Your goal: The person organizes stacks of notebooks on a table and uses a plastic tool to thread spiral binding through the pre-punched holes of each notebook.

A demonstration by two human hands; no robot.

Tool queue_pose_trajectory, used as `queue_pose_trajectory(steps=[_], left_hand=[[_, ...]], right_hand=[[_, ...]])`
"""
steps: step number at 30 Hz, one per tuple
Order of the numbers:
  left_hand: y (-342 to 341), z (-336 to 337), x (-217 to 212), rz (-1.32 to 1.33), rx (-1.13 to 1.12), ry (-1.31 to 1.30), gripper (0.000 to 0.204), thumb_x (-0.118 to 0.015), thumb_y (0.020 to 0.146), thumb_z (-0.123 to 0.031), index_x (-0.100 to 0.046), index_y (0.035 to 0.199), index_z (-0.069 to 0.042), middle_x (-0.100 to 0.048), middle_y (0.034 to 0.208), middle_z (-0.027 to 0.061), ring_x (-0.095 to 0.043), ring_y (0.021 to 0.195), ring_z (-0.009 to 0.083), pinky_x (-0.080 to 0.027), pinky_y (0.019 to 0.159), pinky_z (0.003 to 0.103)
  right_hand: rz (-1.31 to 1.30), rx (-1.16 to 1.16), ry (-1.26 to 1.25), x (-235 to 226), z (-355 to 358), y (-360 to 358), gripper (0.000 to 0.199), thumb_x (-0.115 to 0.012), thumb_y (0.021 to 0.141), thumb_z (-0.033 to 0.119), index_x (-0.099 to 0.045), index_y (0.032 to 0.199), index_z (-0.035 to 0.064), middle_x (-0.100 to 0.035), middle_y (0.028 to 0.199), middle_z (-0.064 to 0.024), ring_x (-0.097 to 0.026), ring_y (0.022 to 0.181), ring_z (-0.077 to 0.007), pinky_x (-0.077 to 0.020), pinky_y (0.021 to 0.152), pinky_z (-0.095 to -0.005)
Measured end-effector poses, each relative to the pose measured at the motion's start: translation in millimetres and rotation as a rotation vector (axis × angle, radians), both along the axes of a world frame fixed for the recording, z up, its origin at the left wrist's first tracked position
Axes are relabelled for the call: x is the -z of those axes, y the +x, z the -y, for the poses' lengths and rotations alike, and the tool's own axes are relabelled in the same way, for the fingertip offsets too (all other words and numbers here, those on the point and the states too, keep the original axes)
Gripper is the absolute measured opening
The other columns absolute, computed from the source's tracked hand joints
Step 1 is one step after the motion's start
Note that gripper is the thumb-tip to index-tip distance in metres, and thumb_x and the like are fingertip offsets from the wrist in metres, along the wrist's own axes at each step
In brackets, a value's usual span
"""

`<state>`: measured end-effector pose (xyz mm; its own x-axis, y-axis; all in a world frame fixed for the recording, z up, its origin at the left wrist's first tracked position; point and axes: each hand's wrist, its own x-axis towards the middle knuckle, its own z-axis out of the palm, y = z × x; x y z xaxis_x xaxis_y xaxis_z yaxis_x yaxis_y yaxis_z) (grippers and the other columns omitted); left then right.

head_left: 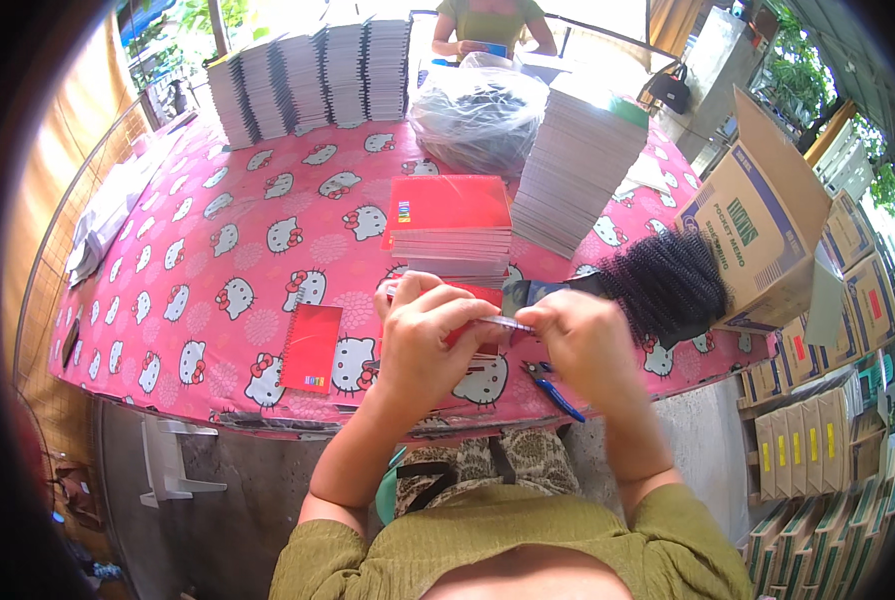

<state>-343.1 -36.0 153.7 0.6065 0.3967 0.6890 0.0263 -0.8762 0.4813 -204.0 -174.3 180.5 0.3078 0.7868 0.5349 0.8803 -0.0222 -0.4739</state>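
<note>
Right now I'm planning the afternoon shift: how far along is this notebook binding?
Done: one red notebook lies set aside. In hand: the left hand and right hand work a thin spiral on another red one. Left: the red-topped stack, a tall pale stack and a pile of black coils.

Table (217, 250) under pink cat-print cloth. Directly on it: red notebook stack (450, 225), single red notebook (312, 347), tall white paper stack (577, 165), row of bound stacks (307, 80) at far edge, clear bag of black coils (477, 115), loose black spirals (664, 283), blue-handled pliers (551, 389).
</note>
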Motion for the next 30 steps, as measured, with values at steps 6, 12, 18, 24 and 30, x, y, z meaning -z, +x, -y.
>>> queue_pose_trajectory(steps=[6, 12, 18, 24, 30], left_hand=[[5, -17, -2, -0.017, 0.118, 0.012, 0.028, -0.085, 0.064, -0.023, -0.073, 0.087, -0.013, -0.069, 0.086, 0.0001, -0.057, 0.098, 0.0215, -0.037, 0.094, 0.042], [12, -23, 4, -0.024, 0.162, -0.077, 0.028, -0.085, 0.063, -0.026, -0.070, 0.082, -0.011, -0.067, 0.084, 0.0024, -0.058, 0.098, 0.0234, -0.037, 0.094, 0.043], [19, -23, 4, -0.017, 0.192, -0.120, 0.027, -0.085, 0.063, -0.024, -0.069, 0.080, -0.010, -0.067, 0.081, 0.0033, -0.059, 0.096, 0.0225, -0.038, 0.093, 0.043], [23, -21, 2, -0.043, 0.228, -0.140, 0.025, -0.085, 0.061, -0.021, -0.069, 0.078, -0.009, -0.067, 0.082, 0.0036, -0.060, 0.096, 0.0226, -0.040, 0.094, 0.042], [25, -20, -1, -0.047, 0.225, -0.114, 0.033, -0.086, 0.059, -0.016, -0.070, 0.087, -0.009, -0.069, 0.081, 0.0036, -0.062, 0.093, 0.0215, -0.044, 0.091, 0.038]], right_hand=[[0.171, 0.103, -0.637, 44, 33, 105, 0.050, -0.074, 0.075, 0.045, -0.065, 0.103, 0.0049, -0.065, 0.104, -0.0125, -0.065, 0.094, -0.0340, -0.0512, 0.084, -0.0427], [0.174, 0.253, -0.562, 88, 36, 120, 0.043, -0.076, 0.066, 0.023, -0.059, 0.100, 0.0035, -0.067, 0.093, -0.0178, -0.066, 0.087, -0.0387, -0.0525, 0.077, -0.0447], [-0.487, -0.020, 0.012, 38, 32, 113, 0.023, -0.061, 0.071, -0.003, -0.059, 0.093, 0.0036, -0.060, 0.081, 0.0000, -0.056, 0.074, -0.0093, -0.0466, 0.068, -0.0246], [-0.971, -0.446, 0.389, 33, 28, 106, 0.028, -0.076, 0.081, 0.010, -0.059, 0.102, 0.0003, -0.069, 0.096, -0.0095, -0.064, 0.086, -0.0148, -0.0521, 0.077, -0.0298], [-0.656, -0.195, -0.058, 29, 15, 113, 0.029, -0.077, 0.075, 0.005, -0.059, 0.098, 0.0024, -0.066, 0.090, -0.0082, -0.064, 0.081, -0.0155, -0.0534, 0.075, -0.0298]])
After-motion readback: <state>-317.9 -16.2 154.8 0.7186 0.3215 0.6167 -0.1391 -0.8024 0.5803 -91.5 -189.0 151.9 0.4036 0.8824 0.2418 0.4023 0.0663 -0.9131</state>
